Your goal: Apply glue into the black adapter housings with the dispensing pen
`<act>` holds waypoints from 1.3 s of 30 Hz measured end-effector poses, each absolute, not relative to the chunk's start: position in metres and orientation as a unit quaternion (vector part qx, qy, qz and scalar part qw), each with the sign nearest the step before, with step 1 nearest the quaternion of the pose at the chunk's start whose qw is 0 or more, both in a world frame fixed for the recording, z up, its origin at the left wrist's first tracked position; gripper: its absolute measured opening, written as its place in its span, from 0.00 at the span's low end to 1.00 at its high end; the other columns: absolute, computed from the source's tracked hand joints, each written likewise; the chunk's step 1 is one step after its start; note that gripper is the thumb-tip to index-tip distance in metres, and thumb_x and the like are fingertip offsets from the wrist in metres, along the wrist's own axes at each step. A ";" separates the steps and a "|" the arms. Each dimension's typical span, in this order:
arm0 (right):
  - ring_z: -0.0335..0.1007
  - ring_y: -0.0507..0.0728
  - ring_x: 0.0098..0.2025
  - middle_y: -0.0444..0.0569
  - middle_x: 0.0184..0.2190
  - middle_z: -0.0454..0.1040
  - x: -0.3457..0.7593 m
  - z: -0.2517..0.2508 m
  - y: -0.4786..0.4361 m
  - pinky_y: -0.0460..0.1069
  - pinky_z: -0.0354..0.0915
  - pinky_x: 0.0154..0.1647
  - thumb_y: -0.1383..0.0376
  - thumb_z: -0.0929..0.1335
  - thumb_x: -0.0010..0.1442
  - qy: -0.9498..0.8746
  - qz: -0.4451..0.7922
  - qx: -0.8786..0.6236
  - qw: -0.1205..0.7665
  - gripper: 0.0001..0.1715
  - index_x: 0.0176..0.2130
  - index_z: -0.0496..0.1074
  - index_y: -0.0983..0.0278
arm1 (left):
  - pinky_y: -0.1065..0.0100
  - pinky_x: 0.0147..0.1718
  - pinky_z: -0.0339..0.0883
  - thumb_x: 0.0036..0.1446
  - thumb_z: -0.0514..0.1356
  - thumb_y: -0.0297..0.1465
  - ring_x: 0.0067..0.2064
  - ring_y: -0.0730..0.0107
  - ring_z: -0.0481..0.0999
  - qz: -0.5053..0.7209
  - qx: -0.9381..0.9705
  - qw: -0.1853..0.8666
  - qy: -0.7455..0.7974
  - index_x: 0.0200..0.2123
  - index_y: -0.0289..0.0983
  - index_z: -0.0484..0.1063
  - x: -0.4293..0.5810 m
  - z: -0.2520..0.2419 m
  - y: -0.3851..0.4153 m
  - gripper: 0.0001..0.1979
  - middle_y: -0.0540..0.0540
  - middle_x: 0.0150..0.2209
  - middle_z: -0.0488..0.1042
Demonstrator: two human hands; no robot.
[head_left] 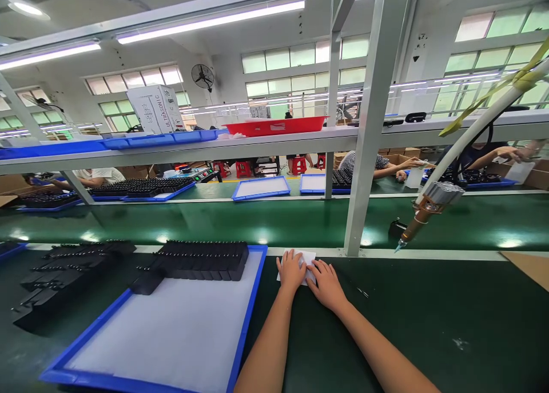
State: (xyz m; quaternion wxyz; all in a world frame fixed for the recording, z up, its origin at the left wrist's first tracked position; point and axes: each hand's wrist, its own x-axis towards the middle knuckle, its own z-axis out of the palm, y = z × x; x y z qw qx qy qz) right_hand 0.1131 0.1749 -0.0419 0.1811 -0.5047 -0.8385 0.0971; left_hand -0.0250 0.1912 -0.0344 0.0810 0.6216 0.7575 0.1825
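Note:
A small white sheet point(307, 258), paper or cloth, I cannot tell which, lies on the dark green worktop near its back edge. My left hand point(292, 272) rests on the left part of it, fingers spread and reaching forward. Over its right edge lies my right hand point(326, 283), fingers stretched out and apart. Both hands partly cover the sheet, and whatever is under the palms is hidden. To the left, a blue-rimmed tray point(253, 301) with a white lining holds a row of black box-shaped parts point(206, 260).
More black parts point(64, 278) lie left of the tray. A dispenser with a needle tip point(422, 213) hangs at the right, a small black part point(398, 228) behind it. A grey post point(364, 124) rises behind the worktop. Co-workers' hands point(414, 163) show across the green belt point(257, 218).

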 end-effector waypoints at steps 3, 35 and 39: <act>0.52 0.63 0.66 0.52 0.62 0.63 0.113 -0.041 0.175 0.63 0.46 0.66 0.59 0.60 0.64 -0.839 0.093 -0.505 0.181 0.24 0.57 0.68 0.60 | 0.44 0.65 0.39 0.60 0.53 0.37 0.67 0.57 0.52 0.182 0.622 0.081 0.758 0.56 0.47 0.68 -0.025 -0.034 0.191 0.21 0.48 0.65 0.59; 0.51 0.63 0.66 0.52 0.62 0.62 0.114 -0.040 0.175 0.62 0.45 0.67 0.59 0.59 0.64 -0.840 0.100 -0.504 0.176 0.25 0.57 0.67 0.61 | 0.44 0.65 0.39 0.59 0.53 0.37 0.67 0.57 0.53 0.193 0.623 0.080 0.754 0.56 0.46 0.68 -0.025 -0.037 0.193 0.21 0.47 0.65 0.60; 0.52 0.63 0.66 0.52 0.62 0.62 0.114 -0.041 0.175 0.62 0.46 0.66 0.59 0.59 0.64 -0.840 0.098 -0.503 0.178 0.25 0.57 0.67 0.61 | 0.44 0.65 0.39 0.60 0.53 0.37 0.67 0.57 0.53 0.192 0.621 0.081 0.755 0.56 0.46 0.68 -0.025 -0.038 0.194 0.21 0.48 0.65 0.59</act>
